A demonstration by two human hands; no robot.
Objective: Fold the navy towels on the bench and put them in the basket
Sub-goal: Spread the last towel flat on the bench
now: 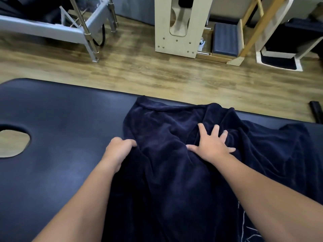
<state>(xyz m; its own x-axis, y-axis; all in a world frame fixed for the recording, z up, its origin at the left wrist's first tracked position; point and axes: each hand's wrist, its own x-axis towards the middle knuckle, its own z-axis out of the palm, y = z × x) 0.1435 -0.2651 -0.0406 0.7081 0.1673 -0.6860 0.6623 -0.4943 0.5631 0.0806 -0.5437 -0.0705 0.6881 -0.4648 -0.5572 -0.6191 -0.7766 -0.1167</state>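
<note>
Navy towel lies rumpled on the dark tabletop, centre to lower right of frame, long axis running from the near edge away toward the floor. Both hands on it. Left hand at its left edge, fingers curled, gripping the fabric. Right hand flat, fingers spread, pressing mid-towel. Basket not in view. Likely next: straighten before folding.
</note>
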